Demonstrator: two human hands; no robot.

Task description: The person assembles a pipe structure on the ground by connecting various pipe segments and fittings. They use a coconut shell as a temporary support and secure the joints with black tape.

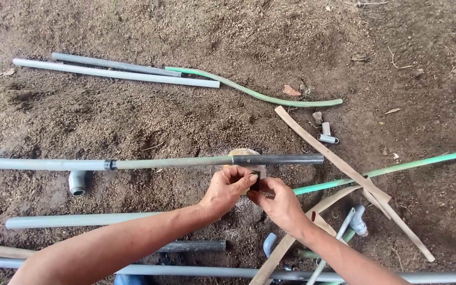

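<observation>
Both forearms come in from the bottom edge and meet in the middle of the view, above bare brown soil (270,37). Left hand (227,191) and right hand (279,203) are close together, fingertips almost touching, and the fingers of both are pinched on a small dark piece (255,182) between them; what this piece is I cannot tell, it is mostly hidden by the fingers. It sits just under a long pipe (175,162) that runs across the view from the left edge, pale at the left, with a dark band, greenish in the middle and dark grey at its right end. Behind the hands, under this pipe, a tan rounded thing (243,152) shows partly. Left of the hands a grey elbow fitting (77,182) lies just under the long pipe. Lower down a second grey pipe (80,219) lies on the ground, then a short dark pipe (193,246), and one more long grey pipe (212,272) goes along the bottom edge. On the right some flat tan strips (344,163) cross each other, and a green hose (397,169) passes under them. Near the strips lie a white valve piece (358,220) and two short pipe cuts (327,134). Far at the top, two grey pipes (117,73) lie side by side, and a curved green hose (259,95) starts beside them
</observation>
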